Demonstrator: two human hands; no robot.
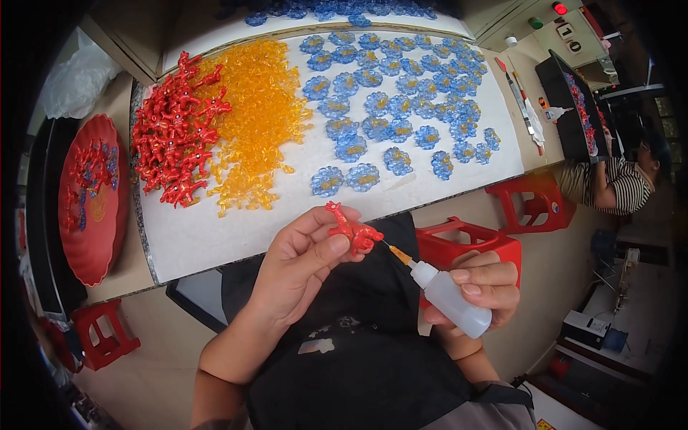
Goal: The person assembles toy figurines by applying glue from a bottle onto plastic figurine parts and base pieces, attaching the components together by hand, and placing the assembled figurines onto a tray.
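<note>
My left hand [304, 261] pinches a small red branching plastic piece [351, 229] between thumb and fingers, above my lap. My right hand [484, 287] grips a small white squeeze bottle [448, 301] with an orange needle tip [398, 252]. The tip points up-left and nearly touches the red piece. On the white board [215, 233] in front of me lie a pile of red pieces [175, 132], a heap of clear orange pieces [258, 118] and several blue flower shapes [401, 93] laid out in rows.
A red tray [93, 236] holding a few red and blue pieces sits at the left. Red plastic stools [469, 240] stand beside my lap. Another person in a striped shirt [616, 186] works at a dark tray [570, 107] to the right.
</note>
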